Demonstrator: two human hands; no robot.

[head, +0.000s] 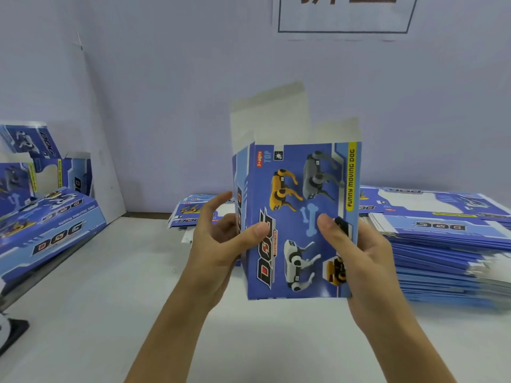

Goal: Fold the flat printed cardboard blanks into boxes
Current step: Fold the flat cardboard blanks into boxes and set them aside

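Blank in hand: we hold one printed blank (pixel 298 217) upright above the table (pixel 110 313), partly opened into a sleeve; its plain upper flaps (pixel 276 117) stand unfolded.
Left hand (pixel 221 244): thumb on the front panel, fingers round the left side edge, gripping.
Right hand (pixel 356 252): thumb pinching the front panel, fingers behind the right edge.
Step judged: squaring the sleeve. We should press both side creases evenly until the corners sit true, then tuck flaps.
Stock: flat blanks stack (pixel 442 244) lies just right; finished boxes (pixel 47 217) lean at far left.
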